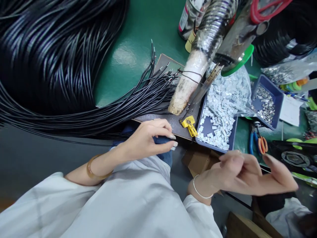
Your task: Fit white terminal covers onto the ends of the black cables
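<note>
My left hand (156,137) is held in front of the cable bundle's lower edge, its fingers bent and the thumb and index fingertips slightly apart. A tiny whitish piece (173,148) shows just under the thumb tip; whether it touches the hand I cannot tell. Slightly blurred, my right hand (247,173) hovers below a blue tray (215,147), some fingers curled and others stretched out, with nothing visible in it. Small pale flat pieces (220,129) fill much of that tray. Black cables (138,96) with stripped ends lie on a dark board (170,127).
A yellow clip (189,125) sits by a soldering iron (203,91) beside a plastic-wrapped hose (190,76). A large cable coil (49,56) is at left. Right are a smaller tray (278,99), pliers (252,140) and a fan (296,159). Another person's sleeve (284,213) shows lower right.
</note>
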Motion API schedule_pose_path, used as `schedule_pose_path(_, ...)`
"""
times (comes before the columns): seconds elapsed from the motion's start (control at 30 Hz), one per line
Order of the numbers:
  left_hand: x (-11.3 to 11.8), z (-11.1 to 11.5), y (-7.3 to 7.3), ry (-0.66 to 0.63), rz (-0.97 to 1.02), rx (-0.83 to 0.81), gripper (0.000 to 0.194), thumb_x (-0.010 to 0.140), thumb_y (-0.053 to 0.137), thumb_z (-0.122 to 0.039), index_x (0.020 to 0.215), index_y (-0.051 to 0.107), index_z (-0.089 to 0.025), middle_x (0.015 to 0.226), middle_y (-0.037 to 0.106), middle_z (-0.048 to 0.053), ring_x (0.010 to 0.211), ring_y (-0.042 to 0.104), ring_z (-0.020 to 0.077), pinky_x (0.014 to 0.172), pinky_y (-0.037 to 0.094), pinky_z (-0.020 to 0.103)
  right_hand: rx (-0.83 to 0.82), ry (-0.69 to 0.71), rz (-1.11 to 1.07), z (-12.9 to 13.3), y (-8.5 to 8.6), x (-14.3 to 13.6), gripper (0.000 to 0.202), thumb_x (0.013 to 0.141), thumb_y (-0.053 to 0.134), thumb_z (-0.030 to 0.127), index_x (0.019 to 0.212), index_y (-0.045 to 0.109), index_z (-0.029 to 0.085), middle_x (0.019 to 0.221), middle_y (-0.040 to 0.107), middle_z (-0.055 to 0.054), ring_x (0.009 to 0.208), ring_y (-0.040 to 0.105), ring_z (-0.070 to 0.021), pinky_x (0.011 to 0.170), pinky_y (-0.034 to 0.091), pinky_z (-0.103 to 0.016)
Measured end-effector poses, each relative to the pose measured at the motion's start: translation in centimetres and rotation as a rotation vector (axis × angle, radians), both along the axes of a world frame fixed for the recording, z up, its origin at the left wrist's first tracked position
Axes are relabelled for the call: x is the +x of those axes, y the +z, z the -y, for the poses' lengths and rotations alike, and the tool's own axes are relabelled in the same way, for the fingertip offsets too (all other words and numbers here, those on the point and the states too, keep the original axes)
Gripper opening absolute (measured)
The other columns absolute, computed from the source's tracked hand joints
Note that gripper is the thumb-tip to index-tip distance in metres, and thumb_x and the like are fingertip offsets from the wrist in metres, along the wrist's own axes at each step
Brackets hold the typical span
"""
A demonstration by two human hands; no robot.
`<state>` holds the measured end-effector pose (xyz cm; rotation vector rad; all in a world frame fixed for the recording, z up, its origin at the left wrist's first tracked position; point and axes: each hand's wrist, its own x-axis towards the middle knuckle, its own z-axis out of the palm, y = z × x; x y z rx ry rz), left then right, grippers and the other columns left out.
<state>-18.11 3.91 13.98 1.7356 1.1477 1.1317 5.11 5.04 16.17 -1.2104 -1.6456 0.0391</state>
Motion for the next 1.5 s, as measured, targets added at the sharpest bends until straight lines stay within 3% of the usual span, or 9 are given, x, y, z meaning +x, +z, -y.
schedule_pose_path(0.17, -2.6, 0.0, -1.1, 0.483, -0.431, 0.228, 0.015, 0.082, 0.068, -0.025, 0.096, 0.075, -0.022, 0.098, 0.07, 0.008, 0.087, 0.06, 0.0219, 0.08, 0.046, 0.037, -0.263, -0.114, 0.164, -3.1, -0.5, 1.0, 0.012, 0.087, 0.064, 0.032, 0.087, 0.061, 0.02, 0.07, 0.063, 0.002, 0.06, 0.067, -0.0146, 0.058, 0.053, -0.028)
schedule_pose_path(0.3, -3.8, -1.4, -1.8, 0.582, -0.626, 0.207, 0.016, 0.086, 0.06, -0.023, 0.093, 0.075, -0.021, 0.099, 0.068, 0.009, 0.094, 0.06, 0.0274, 0.078, 0.045, 0.04, -0.34, -0.093, 0.488, -6.2, -1.6, 3.3, 0.013, 0.086, 0.059, 0.03, 0.077, 0.059, 0.021, 0.079, 0.068, -0.002, 0.071, 0.062, -0.0152, 0.066, 0.048, -0.028)
schedule_pose_path(0.43, -4.7, -3.4, -2.1, 0.688, -0.454, 0.22, 0.013, 0.085, 0.061, -0.02, 0.086, 0.074, -0.02, 0.086, 0.068, 0.006, 0.081, 0.059, 0.0219, 0.072, 0.042, 0.037, -0.354, -0.088, 0.691, -8.2, -2.0, 3.7, 0.01, 0.084, 0.056, 0.023, 0.074, 0.057, 0.022, 0.086, 0.068, -0.004, 0.083, 0.059, -0.0188, 0.069, 0.041, -0.03)
schedule_pose_path(0.63, -6.9, -3.6, -1.3, 0.788, 0.235, 0.063, 0.009, 0.075, 0.075, -0.018, 0.082, 0.07, -0.02, 0.072, 0.063, -0.002, 0.059, 0.053, 0.0085, 0.055, 0.038, 0.027, -0.342, -0.12, 0.876, -8.7, -1.6, 3.6, 0.009, 0.085, 0.054, 0.021, 0.076, 0.055, 0.022, 0.081, 0.065, -0.005, 0.081, 0.056, -0.0207, 0.065, 0.032, -0.031)
schedule_pose_path(0.9, -7.6, -1.3, -0.5, 0.599, 0.455, -0.158, 0.019, 0.066, 0.085, -0.019, 0.078, 0.07, -0.018, 0.064, 0.061, -0.004, 0.046, 0.042, 0.0037, 0.038, 0.024, 0.024, -0.406, -0.06, 0.891, -8.3, -1.1, 3.6, 0.008, 0.084, 0.053, 0.021, 0.079, 0.058, 0.02, 0.082, 0.066, -0.004, 0.069, 0.053, -0.0169, 0.06, 0.028, -0.029)
schedule_pose_path(1.03, -7.4, -1.1, 0.7, 0.621, 0.841, -0.105, 0.019, 0.076, 0.078, -0.017, 0.081, 0.061, -0.024, 0.061, 0.06, -0.008, 0.054, 0.05, 0.007, 0.043, 0.034, 0.02, -0.462, -0.007, 0.926, -7.2, -0.5, 3.4, 0.01, 0.088, 0.053, 0.024, 0.081, 0.058, 0.02, 0.084, 0.066, -0.004, 0.068, 0.054, -0.0151, 0.058, 0.027, -0.027)
schedule_pose_path(1.13, -6.4, -0.6, 1.5, 0.353, 0.971, -0.23, 0.018, 0.08, 0.074, -0.022, 0.093, 0.062, -0.024, 0.05, 0.052, -0.009, 0.042, 0.041, 0.0066, 0.04, 0.033, 0.02, -0.45, -0.017, 1.064, -6.7, 0.0, 2.7, 0.011, 0.089, 0.05, 0.021, 0.081, 0.057, 0.019, 0.082, 0.065, -0.005, 0.072, 0.055, -0.0159, 0.057, 0.024, -0.027)
schedule_pose_path(1.3, -2.0, 0.2, 1.6, -0.176, 0.844, -0.565, 0.023, 0.083, 0.07, -0.03, 0.099, 0.063, -0.015, 0.057, 0.062, -0.003, 0.037, 0.045, 0.0066, 0.036, 0.029, 0.02, -0.403, -0.044, 1.201, -7.6, -0.3, 1.5, 0.013, 0.086, 0.046, 0.012, 0.079, 0.054, 0.018, 0.076, 0.062, -0.005, 0.072, 0.054, -0.0163, 0.055, 0.019, -0.028)
schedule_pose_path(1.5, 1.3, 0.0, 0.0, -0.059, 0.658, -0.578, 0.022, 0.085, 0.064, -0.028, 0.074, 0.065, -0.009, 0.064, 0.066, 0.003, 0.043, 0.038, 0.003, 0.041, 0.027, 0.02, -0.334, -0.024, 0.728, -8.1, -1.3, 2.3, 0.01, 0.085, 0.053, 0.018, 0.075, 0.052, 0.02, 0.076, 0.06, 0.0, 0.066, 0.052, -0.0126, 0.057, 0.032, -0.026)
